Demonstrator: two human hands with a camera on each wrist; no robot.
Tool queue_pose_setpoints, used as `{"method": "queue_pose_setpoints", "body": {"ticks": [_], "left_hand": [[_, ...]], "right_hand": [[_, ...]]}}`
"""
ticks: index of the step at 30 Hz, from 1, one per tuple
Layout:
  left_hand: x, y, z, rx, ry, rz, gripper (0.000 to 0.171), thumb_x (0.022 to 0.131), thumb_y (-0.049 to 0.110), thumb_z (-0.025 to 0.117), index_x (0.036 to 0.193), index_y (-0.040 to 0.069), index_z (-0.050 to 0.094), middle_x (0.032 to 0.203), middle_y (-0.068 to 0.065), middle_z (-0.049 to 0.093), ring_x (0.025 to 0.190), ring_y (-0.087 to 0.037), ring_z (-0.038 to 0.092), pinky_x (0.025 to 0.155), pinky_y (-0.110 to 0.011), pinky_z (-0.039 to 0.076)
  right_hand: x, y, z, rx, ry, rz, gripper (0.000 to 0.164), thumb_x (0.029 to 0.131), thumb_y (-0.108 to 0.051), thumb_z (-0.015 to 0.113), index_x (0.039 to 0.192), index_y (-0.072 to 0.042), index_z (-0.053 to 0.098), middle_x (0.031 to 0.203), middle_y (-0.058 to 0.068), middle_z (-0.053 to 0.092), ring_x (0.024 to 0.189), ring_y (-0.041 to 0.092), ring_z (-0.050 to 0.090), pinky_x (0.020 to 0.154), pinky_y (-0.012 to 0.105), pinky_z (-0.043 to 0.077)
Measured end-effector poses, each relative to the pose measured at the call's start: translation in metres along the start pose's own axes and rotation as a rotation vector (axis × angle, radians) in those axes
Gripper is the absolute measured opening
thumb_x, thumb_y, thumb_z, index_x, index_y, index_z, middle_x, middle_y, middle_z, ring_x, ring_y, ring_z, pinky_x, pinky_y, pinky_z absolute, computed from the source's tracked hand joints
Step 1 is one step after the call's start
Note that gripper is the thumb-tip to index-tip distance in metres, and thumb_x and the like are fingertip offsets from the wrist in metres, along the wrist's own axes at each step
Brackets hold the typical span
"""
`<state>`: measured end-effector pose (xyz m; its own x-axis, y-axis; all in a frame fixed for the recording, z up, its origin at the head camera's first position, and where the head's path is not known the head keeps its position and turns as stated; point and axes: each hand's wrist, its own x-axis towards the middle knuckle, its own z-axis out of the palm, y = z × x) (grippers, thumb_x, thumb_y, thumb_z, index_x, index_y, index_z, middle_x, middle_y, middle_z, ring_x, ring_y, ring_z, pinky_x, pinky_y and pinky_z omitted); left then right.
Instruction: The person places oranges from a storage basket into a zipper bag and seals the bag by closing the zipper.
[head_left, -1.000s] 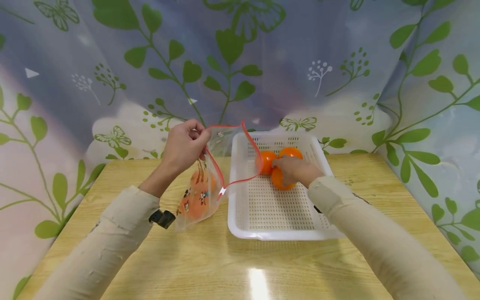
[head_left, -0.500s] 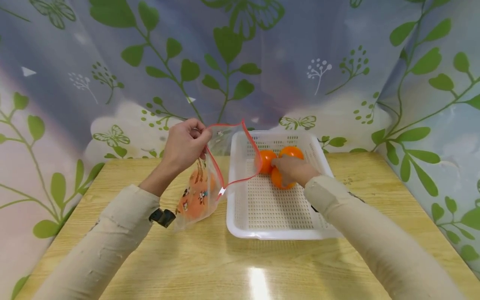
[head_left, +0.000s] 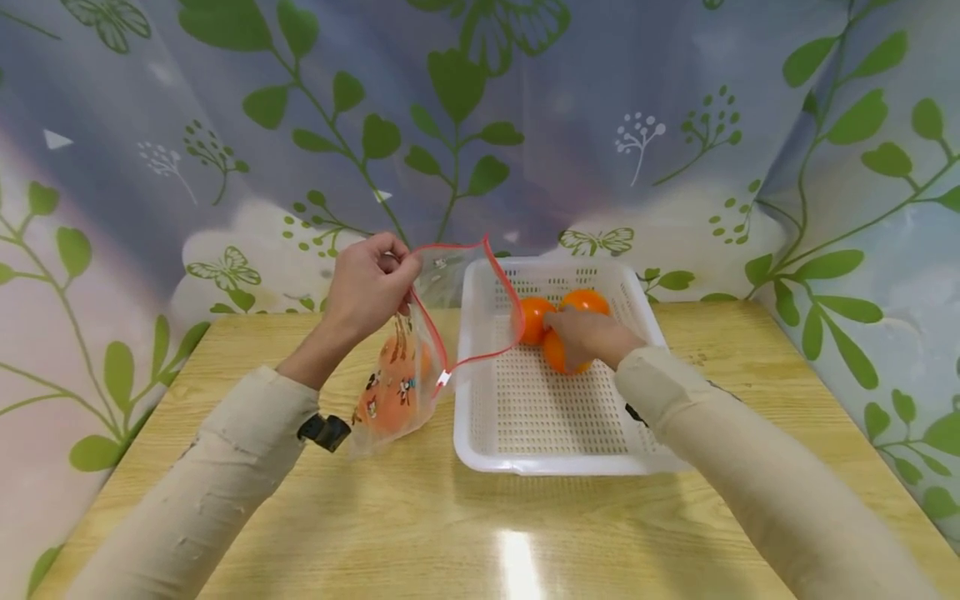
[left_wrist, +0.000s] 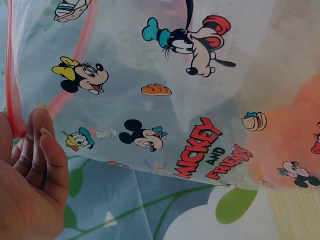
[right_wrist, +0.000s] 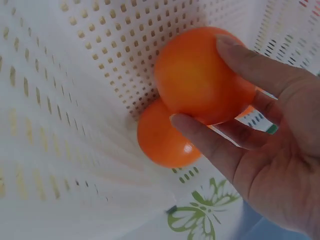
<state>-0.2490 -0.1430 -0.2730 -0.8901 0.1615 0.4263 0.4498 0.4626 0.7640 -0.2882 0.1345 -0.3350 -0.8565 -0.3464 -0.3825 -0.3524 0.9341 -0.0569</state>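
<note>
Toward ten o'clock of the white basket in the head view, the left hand pinches the red rim of a clear zip bag, whose mouth gapes toward three o'clock. Rounded orange shapes show through its lower part. Inside the basket, toward twelve o'clock, the right hand grips the nearest fruit, round and orange; a second fruit sits just beyond at eleven o'clock, a third fruit at one.

From the left wrist, cartoon prints dot the bag; bent fingers lie at the red edge, toward eight o'clock, and orange shapes show toward four.

From the right wrist, the hand's digits curve round one fruit; another shows at seven o'clock behind it, whether touching I cannot tell.
</note>
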Motion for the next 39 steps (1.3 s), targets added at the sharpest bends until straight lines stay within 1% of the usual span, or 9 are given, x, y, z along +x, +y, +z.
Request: {"method": "queue_pose_setpoints", "body": {"ticks": [3, 6, 9, 12, 19, 25, 30, 34, 39], "left_hand": [[0.001, 0.000, -0.001, 0.003, 0.002, 0.012, 0.018, 0.094, 0.021, 0.054, 0.084, 0.006, 0.057, 0.053, -0.011, 0.057, 0.047, -0.030, 0.059, 0.046, -0.037, 0.050], [0.000, 0.000, -0.003, 0.003, 0.014, 0.005, 0.018, 0.093, 0.021, 0.054, 0.083, 0.007, 0.058, 0.053, -0.011, 0.057, 0.046, -0.029, 0.060, 0.047, -0.038, 0.051], [-0.001, -0.001, -0.005, 0.008, 0.030, -0.006, 0.018, 0.093, 0.022, 0.054, 0.083, 0.007, 0.057, 0.052, -0.011, 0.056, 0.046, -0.029, 0.060, 0.046, -0.034, 0.049], [-0.001, -0.002, -0.006, 0.020, 0.034, 0.001, 0.019, 0.094, 0.022, 0.054, 0.083, 0.007, 0.058, 0.052, -0.011, 0.056, 0.046, -0.028, 0.059, 0.044, -0.033, 0.046], [-0.002, -0.002, -0.004, 0.028, 0.026, 0.005, 0.019, 0.094, 0.023, 0.054, 0.084, 0.008, 0.058, 0.053, -0.010, 0.056, 0.044, -0.024, 0.058, 0.042, -0.032, 0.041], [-0.001, -0.003, -0.002, 0.018, 0.022, 0.002, 0.019, 0.094, 0.022, 0.053, 0.084, 0.007, 0.057, 0.053, -0.010, 0.057, 0.044, -0.024, 0.058, 0.041, -0.032, 0.042], [-0.001, 0.000, 0.000, 0.021, 0.018, 0.004, 0.017, 0.093, 0.021, 0.053, 0.083, 0.007, 0.057, 0.053, -0.010, 0.057, 0.045, -0.026, 0.058, 0.042, -0.033, 0.043], [0.000, 0.002, 0.003, 0.017, 0.012, -0.006, 0.017, 0.093, 0.021, 0.053, 0.084, 0.007, 0.057, 0.054, -0.011, 0.057, 0.046, -0.028, 0.059, 0.042, -0.033, 0.043], [0.001, 0.004, 0.007, -0.005, -0.003, -0.007, 0.017, 0.093, 0.021, 0.054, 0.084, 0.007, 0.057, 0.055, -0.011, 0.057, 0.048, -0.032, 0.060, 0.045, -0.033, 0.048]], "right_hand": [[-0.008, 0.001, -0.007, 0.054, 0.032, -0.046, 0.070, 0.078, -0.009, 0.076, 0.139, -0.006, 0.042, 0.132, 0.024, 0.045, 0.106, 0.034, 0.053, 0.088, 0.048, 0.047], [-0.017, 0.003, -0.016, 0.094, 0.101, -0.111, 0.070, 0.080, -0.012, 0.075, 0.140, -0.003, 0.041, 0.132, 0.025, 0.044, 0.113, 0.037, 0.050, 0.091, 0.049, 0.046], [-0.026, 0.004, -0.025, 0.137, 0.201, -0.165, 0.067, 0.080, -0.012, 0.075, 0.138, -0.003, 0.043, 0.130, 0.024, 0.046, 0.111, 0.037, 0.050, 0.091, 0.050, 0.045], [-0.037, 0.004, -0.034, 0.167, 0.281, -0.182, 0.068, 0.079, -0.012, 0.076, 0.138, -0.003, 0.043, 0.132, 0.024, 0.045, 0.110, 0.037, 0.050, 0.091, 0.051, 0.045], [-0.064, 0.001, -0.056, 0.203, 0.389, -0.199, 0.073, 0.082, -0.015, 0.075, 0.144, -0.006, 0.037, 0.139, 0.023, 0.039, 0.118, 0.037, 0.046, 0.094, 0.052, 0.043], [-0.084, -0.008, -0.073, 0.305, 0.497, -0.301, 0.074, 0.084, -0.019, 0.074, 0.146, -0.009, 0.035, 0.144, 0.017, 0.034, 0.121, 0.032, 0.044, 0.096, 0.050, 0.042], [-0.086, -0.022, -0.074, 0.376, 0.597, -0.402, 0.074, 0.083, -0.022, 0.077, 0.145, -0.010, 0.038, 0.143, 0.013, 0.038, 0.123, 0.027, 0.042, 0.092, 0.040, 0.047], [-0.083, -0.033, -0.071, 0.429, 0.637, -0.454, 0.074, 0.082, -0.021, 0.077, 0.145, -0.010, 0.039, 0.141, 0.010, 0.040, 0.122, 0.024, 0.043, 0.089, 0.035, 0.050], [-0.081, -0.042, -0.066, 0.498, 0.659, -0.483, 0.074, 0.081, -0.019, 0.078, 0.144, -0.013, 0.041, 0.138, 0.007, 0.042, 0.115, 0.019, 0.048, 0.085, 0.031, 0.052]]}}
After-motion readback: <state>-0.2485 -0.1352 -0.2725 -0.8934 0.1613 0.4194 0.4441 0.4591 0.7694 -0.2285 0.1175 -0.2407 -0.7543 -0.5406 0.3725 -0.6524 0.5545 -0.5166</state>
